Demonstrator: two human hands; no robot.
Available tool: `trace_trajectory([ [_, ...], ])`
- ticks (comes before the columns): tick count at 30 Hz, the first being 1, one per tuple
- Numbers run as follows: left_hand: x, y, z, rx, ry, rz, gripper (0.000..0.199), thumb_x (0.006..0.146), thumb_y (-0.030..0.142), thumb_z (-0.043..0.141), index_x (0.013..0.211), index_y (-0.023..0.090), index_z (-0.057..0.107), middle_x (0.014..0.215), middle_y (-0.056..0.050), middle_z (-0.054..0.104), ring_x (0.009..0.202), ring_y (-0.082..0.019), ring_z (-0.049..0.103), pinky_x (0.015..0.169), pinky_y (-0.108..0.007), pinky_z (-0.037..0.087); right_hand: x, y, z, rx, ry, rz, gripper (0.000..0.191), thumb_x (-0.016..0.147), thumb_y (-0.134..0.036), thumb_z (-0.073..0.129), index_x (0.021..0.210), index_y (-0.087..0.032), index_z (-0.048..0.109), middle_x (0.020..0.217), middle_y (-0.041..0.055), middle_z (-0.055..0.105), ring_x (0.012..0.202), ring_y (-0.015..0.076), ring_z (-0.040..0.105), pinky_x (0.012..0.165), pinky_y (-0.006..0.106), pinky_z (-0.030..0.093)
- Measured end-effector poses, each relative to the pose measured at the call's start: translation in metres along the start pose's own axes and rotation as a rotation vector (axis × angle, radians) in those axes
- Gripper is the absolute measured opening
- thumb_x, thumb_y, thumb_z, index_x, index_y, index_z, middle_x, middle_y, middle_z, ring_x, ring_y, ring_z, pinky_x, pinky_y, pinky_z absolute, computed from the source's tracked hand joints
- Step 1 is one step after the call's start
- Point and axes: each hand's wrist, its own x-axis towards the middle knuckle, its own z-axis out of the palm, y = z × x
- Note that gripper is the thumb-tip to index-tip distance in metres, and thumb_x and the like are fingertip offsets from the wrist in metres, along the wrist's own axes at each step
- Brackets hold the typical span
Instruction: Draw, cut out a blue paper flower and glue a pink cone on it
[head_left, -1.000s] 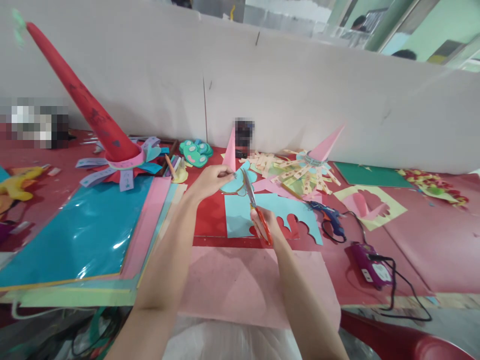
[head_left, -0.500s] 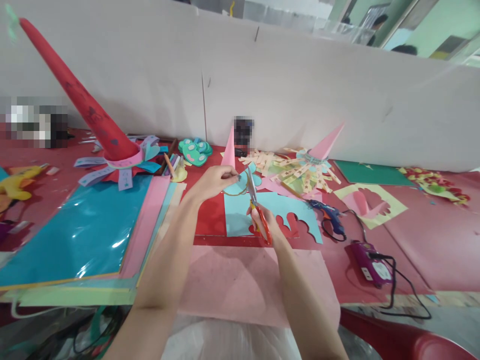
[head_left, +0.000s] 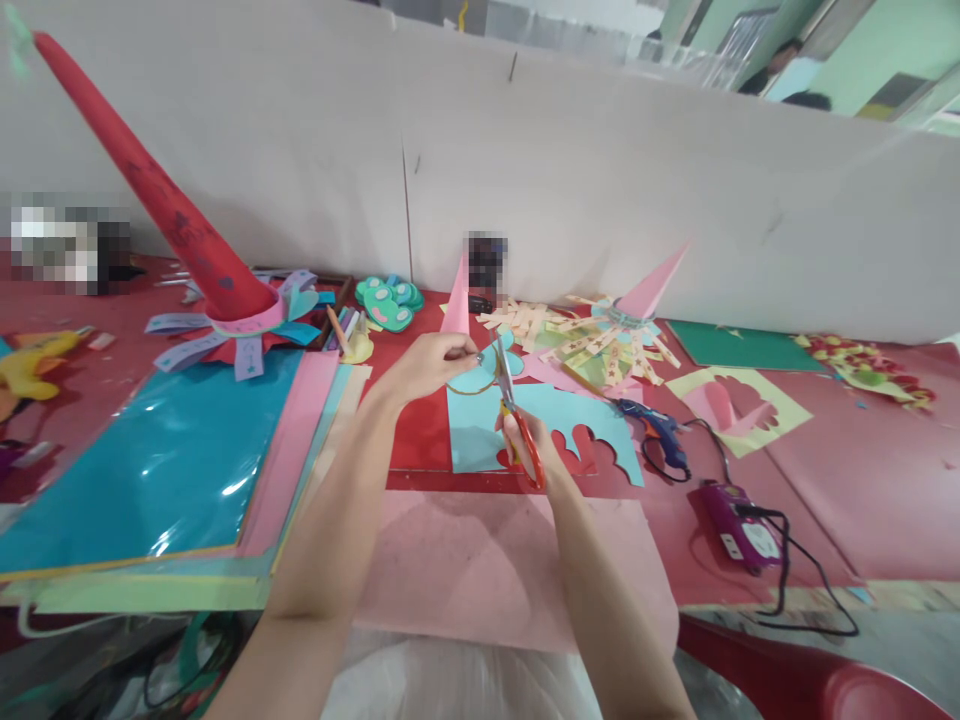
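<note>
Between the fingers of my left hand (head_left: 439, 362) is a light blue paper cutout (head_left: 472, 378) with rounded lobes. My right hand (head_left: 526, 435) is closed round the handles of red-and-yellow scissors (head_left: 534, 462), whose blades point up and away, against the right part of the cutout. Below both hands lies a light blue sheet (head_left: 472, 440) with a wavy cut edge, over red paper (head_left: 420, 440). Behind my left hand stands a pink paper cone (head_left: 457, 300).
A tall red cone hat (head_left: 180, 220) and blue sheets (head_left: 150, 470) are at the left. A pink cone hat (head_left: 649, 290), glue gun (head_left: 660, 435), purple power box (head_left: 739, 525) with its cord, and green board (head_left: 739, 346) lie to the right. A white partition (head_left: 300, 130) stands behind.
Both hands and the scissors have barely moved. The view has shifted very slightly. Beyond the partition, a person's head at the upper right has moved.
</note>
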Motion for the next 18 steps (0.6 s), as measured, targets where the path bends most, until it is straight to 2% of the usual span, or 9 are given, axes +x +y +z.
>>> trace_trajectory([
  [18, 0.001, -0.012, -0.003, 0.020, -0.028, -0.036, 0.024, 0.079, 0.038, 0.054, 0.083, 0.016, 0.062, 0.075, -0.002, 0.062, 0.065, -0.013, 0.054, 0.058, -0.024, 0.039, -0.001, 0.001, 0.001, 0.006, 0.004, 0.034, 0.055, 0.075, -0.076, 0.043, 0.068, -0.021, 0.045, 0.041, -0.0080, 0.036, 0.036, 0.0091, 0.037, 0.040, 0.024, 0.029],
])
